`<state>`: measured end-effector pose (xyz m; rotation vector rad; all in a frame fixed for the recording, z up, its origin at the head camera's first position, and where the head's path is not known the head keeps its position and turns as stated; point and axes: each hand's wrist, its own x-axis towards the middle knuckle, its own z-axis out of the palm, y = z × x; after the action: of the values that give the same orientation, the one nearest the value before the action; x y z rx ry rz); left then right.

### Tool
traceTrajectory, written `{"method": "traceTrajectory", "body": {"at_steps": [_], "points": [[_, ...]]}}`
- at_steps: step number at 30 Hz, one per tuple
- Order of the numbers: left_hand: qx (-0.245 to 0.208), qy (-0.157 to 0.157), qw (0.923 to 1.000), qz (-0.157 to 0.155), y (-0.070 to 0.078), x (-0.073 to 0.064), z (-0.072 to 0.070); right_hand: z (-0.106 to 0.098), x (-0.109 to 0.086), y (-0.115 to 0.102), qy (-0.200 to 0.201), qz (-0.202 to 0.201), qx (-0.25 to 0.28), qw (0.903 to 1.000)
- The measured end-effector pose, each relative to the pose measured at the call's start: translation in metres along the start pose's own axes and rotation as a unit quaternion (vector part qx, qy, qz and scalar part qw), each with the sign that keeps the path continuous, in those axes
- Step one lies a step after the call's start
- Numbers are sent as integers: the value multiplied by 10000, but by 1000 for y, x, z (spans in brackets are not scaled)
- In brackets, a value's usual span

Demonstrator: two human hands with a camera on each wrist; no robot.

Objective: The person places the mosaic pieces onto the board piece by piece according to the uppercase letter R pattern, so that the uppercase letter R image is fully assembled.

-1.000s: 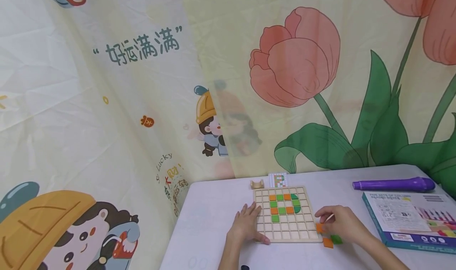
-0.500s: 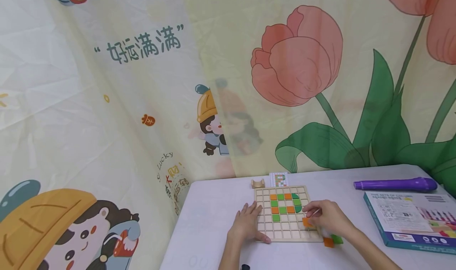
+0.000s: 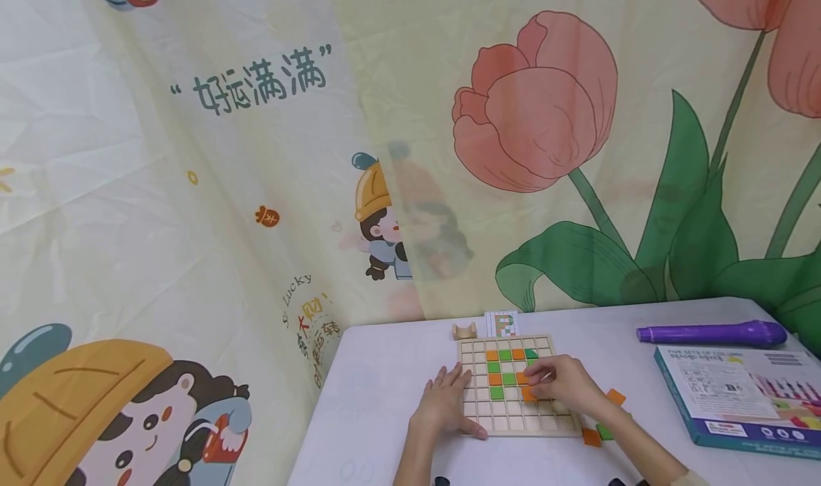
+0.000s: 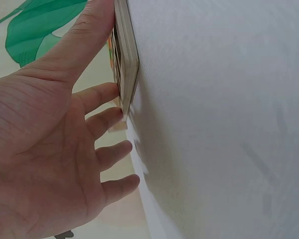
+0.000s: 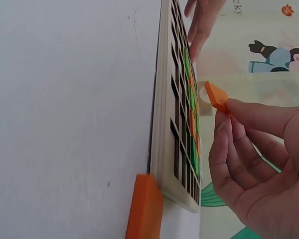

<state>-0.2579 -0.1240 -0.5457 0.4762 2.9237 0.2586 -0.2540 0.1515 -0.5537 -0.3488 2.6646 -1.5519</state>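
My left hand (image 3: 442, 404) lies along the left edge of the gridded wooden board (image 3: 477, 423). In the left wrist view its fingers are spread, with thumb and fingertips touching the board's side (image 4: 129, 59). Thumb and fingers of my right hand (image 3: 567, 383) pinch an orange square tile (image 3: 529, 394) over the board, just below the tile pattern. In the right wrist view that orange tile (image 5: 217, 95) is tilted and held above the board's surface. Green tiles (image 3: 497, 393) and orange tiles (image 3: 492, 355) sit in the grid; the right hand hides the pattern's right side.
Loose orange tiles (image 3: 591, 437) and a green tile (image 3: 604, 432) lie right of the board. Behind it are a pattern card (image 3: 502, 323) and a small wooden piece (image 3: 465, 331). A flat box (image 3: 737, 400) and a purple microphone-shaped object (image 3: 712, 332) lie at right.
My right hand has picked up an orange tile beside the board and carried it left over the grid. Another loose orange tile has come into view. The left hand stays put.
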Motion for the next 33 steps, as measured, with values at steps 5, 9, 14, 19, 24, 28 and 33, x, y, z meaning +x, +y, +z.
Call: {"method": "traceTrajectory", "body": {"at_steps": [5,9,14,19,24,28,33], "points": [[-17,-7,10000,0,-1,0,1,13,9,0,90,146,102,9998],[-44,-55,10000,-26,-2,1,2,21,15,1,222,247,125,9994],[-59,-62,10000,-31,-2,1,2,28,19,-1,384,321,9,9987],[-63,-56,10000,-22,-1,1,1,34,19,-4,417,337,-150,9984],[-86,-54,9999,-1,-1,-1,1,39,20,-6,417,142,-457,9980],[-85,-14,10000,-6,-1,-1,1,41,21,-5,428,-56,-731,9964],[-129,1,9999,1,-1,-1,1,40,21,-4,394,-131,-835,9956]]}}
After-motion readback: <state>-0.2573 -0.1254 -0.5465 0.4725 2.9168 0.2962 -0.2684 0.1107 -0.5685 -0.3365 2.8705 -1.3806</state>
